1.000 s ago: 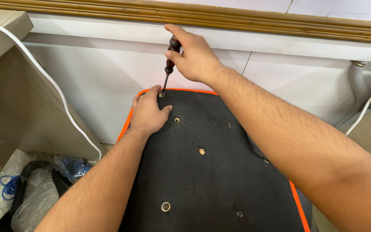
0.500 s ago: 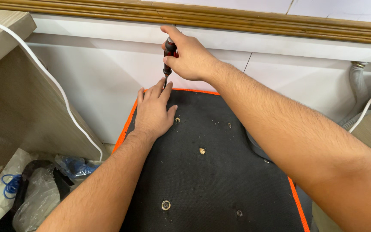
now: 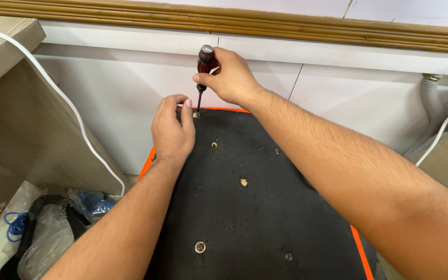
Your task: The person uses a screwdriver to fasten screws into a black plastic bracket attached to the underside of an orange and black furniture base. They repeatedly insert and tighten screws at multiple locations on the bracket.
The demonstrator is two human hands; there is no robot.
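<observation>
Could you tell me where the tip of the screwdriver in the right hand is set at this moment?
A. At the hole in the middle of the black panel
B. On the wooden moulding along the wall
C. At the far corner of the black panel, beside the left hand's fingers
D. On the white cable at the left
C: the right hand holds the screwdriver upright with its tip at the far corner of the black panel, close beside the left hand.

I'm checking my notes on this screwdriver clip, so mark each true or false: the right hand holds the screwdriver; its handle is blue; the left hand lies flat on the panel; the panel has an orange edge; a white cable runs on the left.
1. The right hand holds the screwdriver: true.
2. Its handle is blue: false, red and black.
3. The left hand lies flat on the panel: false, its fingers pinch near the screwdriver tip.
4. The panel has an orange edge: true.
5. A white cable runs on the left: true.
</observation>
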